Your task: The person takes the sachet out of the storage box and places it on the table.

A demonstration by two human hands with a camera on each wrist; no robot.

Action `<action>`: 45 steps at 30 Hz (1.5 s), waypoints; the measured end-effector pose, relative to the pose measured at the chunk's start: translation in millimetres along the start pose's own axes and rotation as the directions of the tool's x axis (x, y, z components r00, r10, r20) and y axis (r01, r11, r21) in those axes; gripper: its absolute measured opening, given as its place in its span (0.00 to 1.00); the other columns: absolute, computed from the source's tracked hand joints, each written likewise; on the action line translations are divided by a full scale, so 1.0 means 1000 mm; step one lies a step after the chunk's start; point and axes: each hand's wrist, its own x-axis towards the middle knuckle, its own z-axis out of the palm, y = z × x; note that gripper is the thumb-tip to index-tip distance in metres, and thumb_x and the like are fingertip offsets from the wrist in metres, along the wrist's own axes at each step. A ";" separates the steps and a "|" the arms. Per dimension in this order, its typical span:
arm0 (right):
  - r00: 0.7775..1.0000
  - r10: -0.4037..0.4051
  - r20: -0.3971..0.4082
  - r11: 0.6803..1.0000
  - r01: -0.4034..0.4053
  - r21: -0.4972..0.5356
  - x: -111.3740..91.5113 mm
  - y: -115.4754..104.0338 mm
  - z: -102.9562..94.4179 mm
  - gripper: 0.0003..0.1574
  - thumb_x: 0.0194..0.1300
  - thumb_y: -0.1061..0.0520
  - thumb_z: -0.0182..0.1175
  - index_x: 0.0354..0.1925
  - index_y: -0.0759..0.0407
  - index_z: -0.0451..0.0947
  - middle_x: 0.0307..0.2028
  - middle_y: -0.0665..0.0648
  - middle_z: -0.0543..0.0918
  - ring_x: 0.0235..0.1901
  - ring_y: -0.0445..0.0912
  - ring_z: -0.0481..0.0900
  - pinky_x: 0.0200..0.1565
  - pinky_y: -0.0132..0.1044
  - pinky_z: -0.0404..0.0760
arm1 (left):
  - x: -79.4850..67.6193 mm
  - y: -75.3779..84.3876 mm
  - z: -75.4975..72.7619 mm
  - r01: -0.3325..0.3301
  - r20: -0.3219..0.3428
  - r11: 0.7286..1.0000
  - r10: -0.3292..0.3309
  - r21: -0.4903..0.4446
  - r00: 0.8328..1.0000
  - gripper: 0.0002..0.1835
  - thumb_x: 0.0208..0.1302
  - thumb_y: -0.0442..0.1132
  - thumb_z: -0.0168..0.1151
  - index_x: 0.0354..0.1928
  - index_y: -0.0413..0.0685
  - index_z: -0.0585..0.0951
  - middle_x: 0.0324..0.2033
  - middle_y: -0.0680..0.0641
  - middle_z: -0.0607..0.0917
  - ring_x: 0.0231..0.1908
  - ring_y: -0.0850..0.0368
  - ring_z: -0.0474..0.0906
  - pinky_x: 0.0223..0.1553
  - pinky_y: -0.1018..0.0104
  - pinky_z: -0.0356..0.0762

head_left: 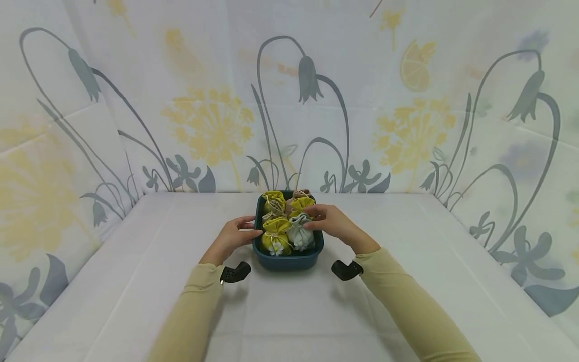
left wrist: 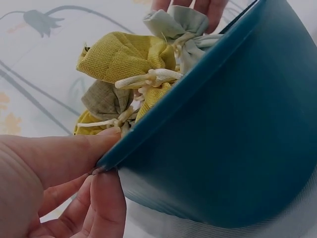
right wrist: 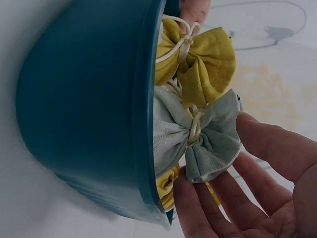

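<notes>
A deep teal plastic basin stands on the table, filled with small drawstring pouches. My left hand pinches its left rim, the thumb over the edge and the fingers against the outer wall in the left wrist view. At the basin's right side, my right hand holds the ruffled top of a pale grey-blue pouch between thumb and fingers. Beside that pouch sits a yellow pouch with a white flower at its front. Behind them are more yellow pouches, a grey-brown pouch and a brown one, partly hidden.
A white cloth covers the table. Behind the basin hangs a pale curtain printed with grey and yellow flowers. Black camera mounts stick out inward from both wrists, near the basin's front corners.
</notes>
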 end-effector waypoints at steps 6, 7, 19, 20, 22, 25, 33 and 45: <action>1.000 0.002 0.011 1.000 -0.002 0.014 0.006 0.003 0.001 0.26 0.60 0.58 0.64 0.56 0.62 0.75 0.52 0.60 0.76 0.50 0.51 0.73 0.50 0.45 0.76 | -0.002 0.000 0.001 0.010 -0.006 1.000 -0.010 -0.022 1.000 0.32 0.58 0.35 0.66 0.65 0.41 0.67 0.56 0.35 0.72 0.47 0.47 0.77 0.48 0.59 0.77; 1.000 0.000 0.017 1.000 0.000 0.021 0.007 0.003 0.001 0.25 0.60 0.59 0.63 0.56 0.63 0.75 0.51 0.60 0.76 0.49 0.51 0.74 0.49 0.44 0.76 | -0.002 0.000 0.001 0.014 -0.010 1.000 -0.015 -0.024 1.000 0.32 0.58 0.35 0.66 0.65 0.42 0.67 0.56 0.35 0.72 0.47 0.48 0.77 0.48 0.59 0.77; 0.998 0.037 0.041 0.988 -0.043 0.147 0.019 -0.004 -0.002 0.15 0.61 0.64 0.61 0.46 0.70 0.79 0.38 0.58 0.82 0.37 0.48 0.81 0.44 0.43 0.80 | 0.000 0.001 0.002 0.023 -0.013 0.999 -0.023 -0.037 1.000 0.32 0.58 0.35 0.66 0.65 0.44 0.67 0.56 0.36 0.72 0.49 0.47 0.76 0.49 0.58 0.76; 0.998 0.043 0.038 0.986 -0.048 0.157 0.019 -0.004 -0.002 0.15 0.61 0.65 0.61 0.46 0.70 0.79 0.38 0.58 0.82 0.37 0.48 0.81 0.44 0.43 0.80 | 0.000 0.001 0.002 0.026 -0.012 0.999 -0.027 -0.039 1.000 0.32 0.58 0.35 0.66 0.65 0.44 0.67 0.57 0.36 0.72 0.49 0.47 0.76 0.49 0.58 0.76; 0.998 0.049 0.028 0.984 -0.053 0.169 0.020 -0.004 -0.002 0.15 0.60 0.65 0.61 0.46 0.71 0.79 0.38 0.58 0.82 0.37 0.47 0.81 0.43 0.42 0.81 | 0.000 0.001 0.002 0.027 -0.010 0.999 -0.028 -0.041 1.000 0.32 0.58 0.35 0.66 0.65 0.44 0.67 0.57 0.36 0.72 0.49 0.47 0.76 0.49 0.58 0.76; 0.999 0.050 0.011 0.981 -0.051 0.187 0.021 -0.004 -0.002 0.14 0.60 0.66 0.61 0.45 0.72 0.79 0.37 0.58 0.82 0.36 0.46 0.80 0.43 0.42 0.81 | 0.000 0.001 0.003 0.023 -0.010 0.999 -0.024 -0.042 1.000 0.32 0.58 0.36 0.66 0.65 0.45 0.67 0.57 0.36 0.72 0.49 0.47 0.76 0.49 0.58 0.76; 1.000 0.012 0.000 0.984 -0.012 0.178 0.019 -0.006 -0.006 0.14 0.62 0.64 0.61 0.46 0.70 0.79 0.38 0.57 0.81 0.35 0.46 0.79 0.44 0.45 0.80 | -0.001 0.001 0.002 0.029 -0.012 0.998 -0.030 -0.058 0.999 0.32 0.58 0.35 0.65 0.65 0.44 0.67 0.57 0.36 0.71 0.50 0.47 0.75 0.51 0.57 0.75; 0.998 -0.020 -0.052 0.979 0.030 0.203 0.008 -0.017 -0.012 0.15 0.66 0.64 0.55 0.49 0.71 0.74 0.44 0.61 0.79 0.44 0.54 0.80 0.48 0.45 0.78 | 0.000 0.000 0.000 0.009 -0.001 0.998 -0.009 -0.066 1.000 0.32 0.59 0.34 0.64 0.66 0.42 0.66 0.57 0.35 0.71 0.48 0.47 0.76 0.49 0.58 0.76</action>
